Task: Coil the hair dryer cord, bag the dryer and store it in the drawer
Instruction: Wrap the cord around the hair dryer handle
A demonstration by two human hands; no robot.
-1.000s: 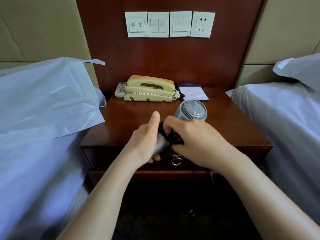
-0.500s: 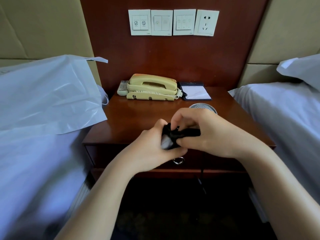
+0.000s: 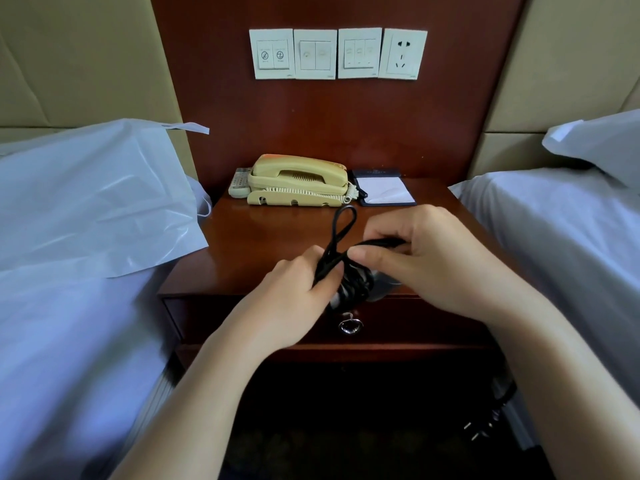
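Head view looks down on a nightstand [image 3: 242, 258] between two beds. Both hands work at its front edge: the left hand [image 3: 294, 299] is clenched around the hair dryer [image 3: 381, 289] and its wrapped turns, while the right hand [image 3: 426, 261] pinches the black cord [image 3: 343, 226], a loop standing up between them. That cord looks limp yet springy, likely to unwind unless pinched; the dryer seems light and rigid, best gripped at the handle. A white plastic bag [image 3: 104, 202] lies on the left bed, flat, apparently empty. The drawer [image 3: 415, 320] below is closed, contents unseen.
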